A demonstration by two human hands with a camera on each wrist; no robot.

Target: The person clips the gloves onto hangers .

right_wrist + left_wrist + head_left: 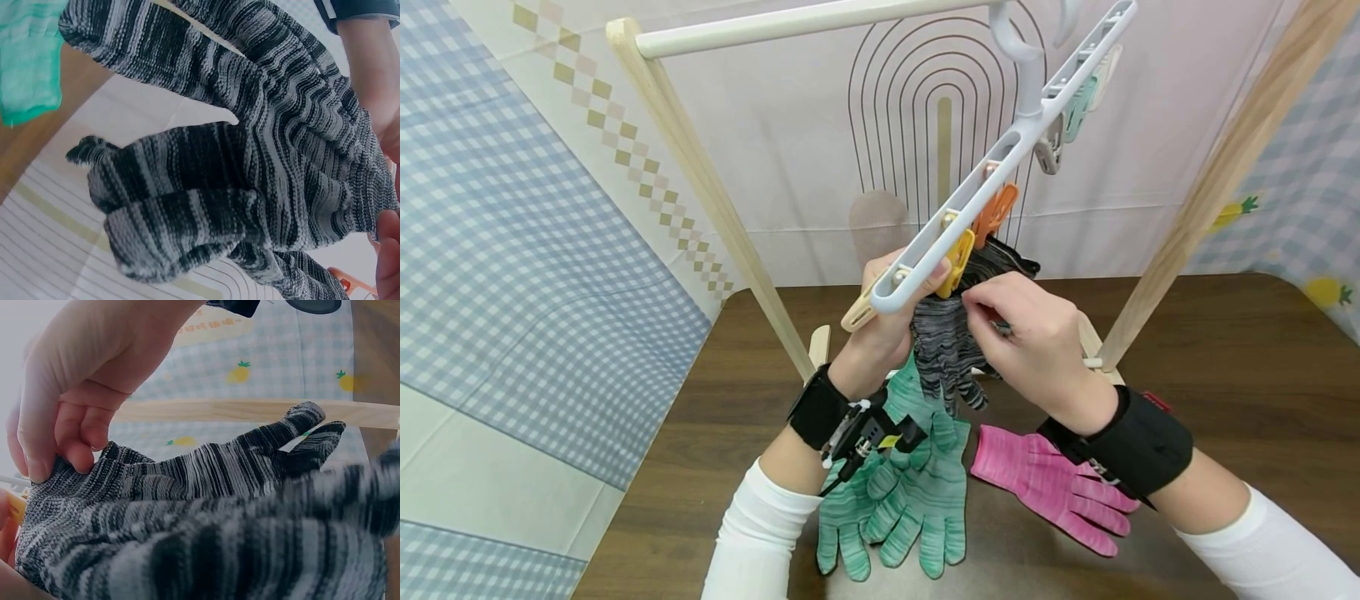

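A white clip hanger [962,200] hangs slanted, its near end at my left hand [883,325]. My left thumb and fingers pinch a yellow clip [957,262] on the bar. Below that clip hangs a black-and-grey striped knit glove [943,342], fingers downward. My right hand [1030,337] pinches the glove's cuff; in the left wrist view the fingertips of this right hand [81,419] touch the cuff edge. An orange clip [996,212] just beyond holds another dark striped glove [1003,260]. The right wrist view shows the near glove [294,169] large, its cuff by my fingers.
Green gloves [925,500] lie overlapping on the brown table [1240,400], with a pink glove [1060,487] to their right. A wooden rack with a white rod [805,25] bears the hanger. Grey and green clips [1078,108] sit toward the far end, a beige clip [859,310] nearest.
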